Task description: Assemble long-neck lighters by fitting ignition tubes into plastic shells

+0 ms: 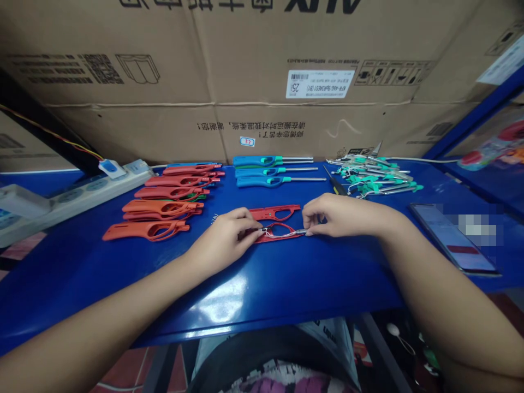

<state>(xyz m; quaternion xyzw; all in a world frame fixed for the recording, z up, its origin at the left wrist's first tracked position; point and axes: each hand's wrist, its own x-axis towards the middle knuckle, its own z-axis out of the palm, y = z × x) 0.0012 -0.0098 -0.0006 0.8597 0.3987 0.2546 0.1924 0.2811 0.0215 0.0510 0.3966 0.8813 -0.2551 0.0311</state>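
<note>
Two red lighter shell halves lie on the blue table between my hands: the upper red shell half (268, 213) and, just below it, the lower red shell half (289, 227). My left hand (229, 234) is closed, thumb and index finger pinching a small black part (267, 228) with a white wire (273, 235) over the lower half. My fingers cover this half's left end. From the right, my right hand (333, 214) pinches a thin silver metal tube (301, 232) at the lower half's right tip. The white wire runs between the two parts.
Red shell halves (143, 231) are stacked at left beside a power strip (90, 188). Blue lighters (262, 180) lie at the back; green-tipped metal tubes with wires (376, 174) and a screwdriver (338, 185) lie right of them. A phone (454, 240) rests at right. Cardboard (254, 87) stands behind.
</note>
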